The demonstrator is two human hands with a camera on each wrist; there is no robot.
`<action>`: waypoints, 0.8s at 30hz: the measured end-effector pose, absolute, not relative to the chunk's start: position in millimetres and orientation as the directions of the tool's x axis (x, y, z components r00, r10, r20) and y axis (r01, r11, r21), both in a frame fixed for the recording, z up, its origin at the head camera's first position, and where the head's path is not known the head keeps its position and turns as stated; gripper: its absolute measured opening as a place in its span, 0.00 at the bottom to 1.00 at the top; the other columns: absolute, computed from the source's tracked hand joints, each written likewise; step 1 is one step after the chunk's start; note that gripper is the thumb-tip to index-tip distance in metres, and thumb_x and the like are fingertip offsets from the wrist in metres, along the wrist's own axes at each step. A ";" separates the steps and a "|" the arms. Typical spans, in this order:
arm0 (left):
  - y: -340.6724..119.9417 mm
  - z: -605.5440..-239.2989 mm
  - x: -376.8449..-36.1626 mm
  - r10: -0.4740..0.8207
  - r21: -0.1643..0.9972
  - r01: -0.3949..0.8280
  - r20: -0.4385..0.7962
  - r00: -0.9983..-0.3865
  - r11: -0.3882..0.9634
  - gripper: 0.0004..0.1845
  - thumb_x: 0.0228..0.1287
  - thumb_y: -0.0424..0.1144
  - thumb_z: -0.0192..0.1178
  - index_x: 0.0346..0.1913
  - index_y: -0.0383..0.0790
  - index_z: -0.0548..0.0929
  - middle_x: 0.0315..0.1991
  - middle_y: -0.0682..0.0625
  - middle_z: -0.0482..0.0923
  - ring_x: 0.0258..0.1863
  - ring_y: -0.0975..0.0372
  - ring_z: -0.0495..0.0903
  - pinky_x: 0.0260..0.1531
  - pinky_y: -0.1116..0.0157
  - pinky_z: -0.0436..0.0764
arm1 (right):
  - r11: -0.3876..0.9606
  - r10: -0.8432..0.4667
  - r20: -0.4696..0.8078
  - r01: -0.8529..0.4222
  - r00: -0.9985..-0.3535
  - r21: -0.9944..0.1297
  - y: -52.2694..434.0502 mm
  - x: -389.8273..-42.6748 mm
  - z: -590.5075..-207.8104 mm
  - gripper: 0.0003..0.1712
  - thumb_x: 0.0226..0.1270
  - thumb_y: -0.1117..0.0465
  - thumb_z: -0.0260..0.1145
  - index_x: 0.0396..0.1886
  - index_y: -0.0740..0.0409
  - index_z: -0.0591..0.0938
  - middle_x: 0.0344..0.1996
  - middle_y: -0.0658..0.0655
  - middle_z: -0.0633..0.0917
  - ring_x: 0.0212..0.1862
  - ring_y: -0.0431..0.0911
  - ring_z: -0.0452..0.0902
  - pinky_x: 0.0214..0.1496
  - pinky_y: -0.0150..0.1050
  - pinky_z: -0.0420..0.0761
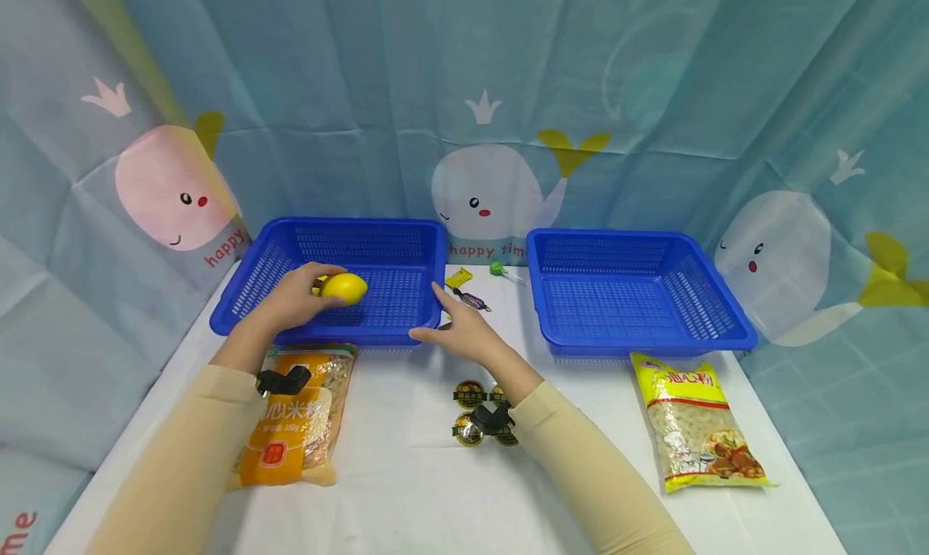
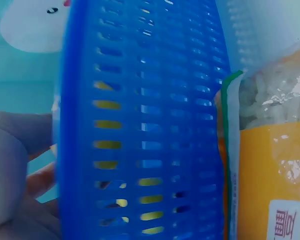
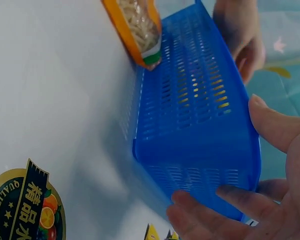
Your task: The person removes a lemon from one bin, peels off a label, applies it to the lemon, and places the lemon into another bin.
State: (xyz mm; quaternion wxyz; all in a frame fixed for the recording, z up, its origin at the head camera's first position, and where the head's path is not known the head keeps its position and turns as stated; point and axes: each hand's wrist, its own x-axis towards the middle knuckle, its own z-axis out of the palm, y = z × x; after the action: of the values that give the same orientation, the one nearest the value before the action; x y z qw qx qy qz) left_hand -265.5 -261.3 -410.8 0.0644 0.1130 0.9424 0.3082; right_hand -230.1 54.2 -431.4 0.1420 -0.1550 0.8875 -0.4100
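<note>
My left hand (image 1: 299,295) holds a yellow lemon (image 1: 345,288) above the left blue basket (image 1: 397,334). More yellow shows behind its fingers; whether that is a second thing I cannot tell. In the left wrist view, yellow patches appear through the slots of the basket wall (image 2: 125,145), and part of the left hand (image 2: 15,170) is past the rim. My right hand (image 1: 468,329) grips the same basket at its front right corner. The right wrist view has the thumb (image 3: 272,122) on the rim and the other fingers against the outer side wall.
An orange bag of rice noodles (image 1: 301,418) lies before the left basket. Wrapped candies (image 1: 472,299) and a green lollipop (image 1: 497,269) lie between it and a second blue basket (image 1: 617,348). A yellow noodle bag (image 1: 697,426) lies front right. Round stickers (image 1: 468,428) are near the right wrist.
</note>
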 end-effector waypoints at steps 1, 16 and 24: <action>-260.5 -409.2 -263.6 0.248 0.605 0.179 -0.030 -0.968 0.775 0.30 0.72 0.45 0.63 0.72 0.39 0.70 0.68 0.34 0.67 0.63 0.37 0.70 0.63 0.38 0.72 | 0.615 -0.388 -0.125 -0.155 -0.913 -0.773 54.3 -229.9 -431.3 0.60 0.60 0.32 0.70 0.83 0.41 0.49 0.78 0.53 0.63 0.56 0.48 0.83 0.68 0.52 0.76; -231.6 -405.4 -224.2 0.224 0.768 0.219 0.101 -0.969 0.602 0.38 0.72 0.53 0.61 0.75 0.38 0.59 0.67 0.35 0.68 0.61 0.44 0.73 0.61 0.45 0.77 | 0.569 -0.387 -0.097 -0.155 -0.917 -0.808 72.4 -222.1 -422.0 0.49 0.67 0.36 0.66 0.81 0.42 0.56 0.72 0.59 0.72 0.63 0.57 0.79 0.62 0.53 0.81; -194.2 -393.1 -200.7 0.232 0.825 0.219 0.110 -0.966 0.521 0.33 0.69 0.55 0.63 0.69 0.40 0.68 0.63 0.42 0.73 0.61 0.50 0.73 0.63 0.49 0.77 | 0.494 -0.319 0.028 -0.191 -0.947 -0.848 84.9 -209.3 -403.5 0.42 0.66 0.41 0.71 0.76 0.39 0.67 0.69 0.53 0.77 0.63 0.52 0.79 0.60 0.51 0.82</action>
State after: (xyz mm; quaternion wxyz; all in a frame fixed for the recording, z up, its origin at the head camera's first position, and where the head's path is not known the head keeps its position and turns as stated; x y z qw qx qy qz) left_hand -200.7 -194.2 -393.1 0.0069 0.1294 0.8721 0.4719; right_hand -209.3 84.9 -403.5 0.0664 -0.1479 0.8616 -0.4809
